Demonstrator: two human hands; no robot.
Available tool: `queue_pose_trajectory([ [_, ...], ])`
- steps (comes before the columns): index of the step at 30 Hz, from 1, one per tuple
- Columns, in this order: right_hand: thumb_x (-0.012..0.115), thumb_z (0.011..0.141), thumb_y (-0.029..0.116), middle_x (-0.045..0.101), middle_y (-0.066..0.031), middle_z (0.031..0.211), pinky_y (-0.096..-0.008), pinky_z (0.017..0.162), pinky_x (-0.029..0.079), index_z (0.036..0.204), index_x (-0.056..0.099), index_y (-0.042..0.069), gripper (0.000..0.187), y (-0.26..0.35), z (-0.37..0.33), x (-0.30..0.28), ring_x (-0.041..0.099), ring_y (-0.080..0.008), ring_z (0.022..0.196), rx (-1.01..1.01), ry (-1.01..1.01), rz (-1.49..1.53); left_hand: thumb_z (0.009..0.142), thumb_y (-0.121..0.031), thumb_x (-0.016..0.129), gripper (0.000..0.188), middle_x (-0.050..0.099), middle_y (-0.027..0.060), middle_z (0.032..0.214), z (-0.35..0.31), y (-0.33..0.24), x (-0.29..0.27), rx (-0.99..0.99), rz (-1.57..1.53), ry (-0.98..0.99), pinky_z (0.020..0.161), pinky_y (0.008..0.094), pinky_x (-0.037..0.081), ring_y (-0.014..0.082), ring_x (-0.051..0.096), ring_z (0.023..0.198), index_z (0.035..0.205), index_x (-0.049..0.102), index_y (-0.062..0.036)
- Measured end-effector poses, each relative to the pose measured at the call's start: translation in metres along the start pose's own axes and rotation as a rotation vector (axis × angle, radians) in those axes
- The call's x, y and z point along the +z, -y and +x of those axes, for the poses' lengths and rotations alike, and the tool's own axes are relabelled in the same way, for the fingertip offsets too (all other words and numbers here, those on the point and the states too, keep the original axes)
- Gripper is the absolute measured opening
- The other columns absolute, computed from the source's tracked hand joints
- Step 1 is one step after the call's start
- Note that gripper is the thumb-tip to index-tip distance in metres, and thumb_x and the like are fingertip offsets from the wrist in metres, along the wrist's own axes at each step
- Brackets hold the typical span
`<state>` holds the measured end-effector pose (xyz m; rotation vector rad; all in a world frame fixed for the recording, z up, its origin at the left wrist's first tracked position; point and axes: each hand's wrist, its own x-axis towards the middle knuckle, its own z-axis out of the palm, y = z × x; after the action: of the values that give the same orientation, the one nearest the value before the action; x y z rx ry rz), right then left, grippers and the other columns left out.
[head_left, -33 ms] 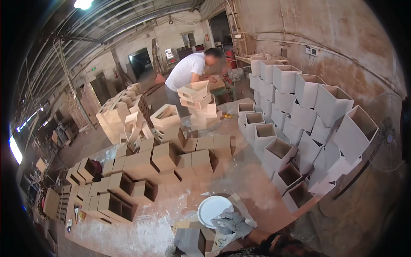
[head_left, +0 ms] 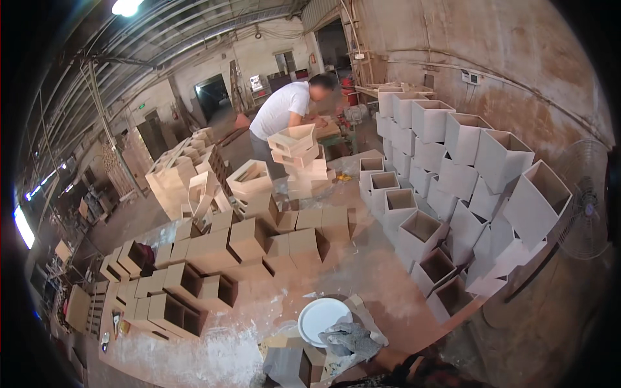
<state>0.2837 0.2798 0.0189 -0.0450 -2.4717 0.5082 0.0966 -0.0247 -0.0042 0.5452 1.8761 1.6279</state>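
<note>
At the bottom edge a grey-coated box (head_left: pixel 284 367) with a brown inside stands over cardboard. Against its left side shows a scrap of my left hand (head_left: pixel 257 380) in a grey glove, gripping the box; most of that hand is out of sight. My right hand (head_left: pixel 354 341), in a grey knit glove, lies at the lower right rim of a round tub of white paint (head_left: pixel 320 317). Its fingers are curled together, and anything inside them is hidden. Cardboard (head_left: pixel 354 305) lies around the tub.
Bare brown boxes (head_left: pixel 207 249) stand in rows to the left. White-coated boxes (head_left: pixel 446 155) are stacked high at the right, near a fan (head_left: pixel 585 207). Beyond pale wooden frames (head_left: pixel 297 155), a person (head_left: pixel 284 110) in a white shirt bends over a bench.
The grey-coated box sits slightly lower. My right hand has shifted very slightly beside the tub.
</note>
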Motion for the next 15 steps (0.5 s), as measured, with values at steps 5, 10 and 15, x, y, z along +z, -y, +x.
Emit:
queue_pose_trajectory([
  [5, 0.058, 0.079, 0.018, 0.057, -0.0062, 0.119, -0.0377, 0.091, 0.046, 0.124, 0.056, 0.014, 0.046, -0.017, -0.005, 0.001, 0.054, -0.0239, 0.110, -0.041, 0.030, 0.062, 0.094, -0.030, 0.045, 0.039, 0.055, 0.0047, 0.065, 0.000, -0.004, 0.011, -0.026, -0.113, -0.007, 0.061, 0.0311, 0.047, 0.0141, 0.053, 0.063, 0.122, 0.059, -0.0068],
  [10, 0.051, 0.084, 0.016, 0.056, -0.0059, 0.120, -0.0362, 0.092, 0.046, 0.123, 0.057, 0.020, 0.040, -0.023, -0.007, 0.009, 0.053, -0.0228, 0.113, -0.002, 0.064, 0.060, 0.093, -0.025, 0.045, 0.036, 0.056, 0.0048, 0.066, 0.004, -0.019, 0.015, -0.021, -0.055, -0.022, 0.062, 0.0313, 0.047, 0.0145, 0.053, 0.063, 0.121, 0.059, -0.0067],
  [15, 0.058, 0.081, 0.017, 0.058, -0.0040, 0.117, -0.0350, 0.092, 0.045, 0.114, 0.061, 0.014, 0.034, -0.038, -0.008, 0.019, 0.057, -0.0234, 0.106, -0.019, 0.006, 0.072, 0.093, -0.024, 0.046, 0.036, 0.056, 0.0049, 0.066, 0.011, -0.027, 0.023, 0.012, 0.062, -0.014, 0.062, 0.0315, 0.047, 0.0147, 0.053, 0.064, 0.121, 0.059, -0.0065],
])
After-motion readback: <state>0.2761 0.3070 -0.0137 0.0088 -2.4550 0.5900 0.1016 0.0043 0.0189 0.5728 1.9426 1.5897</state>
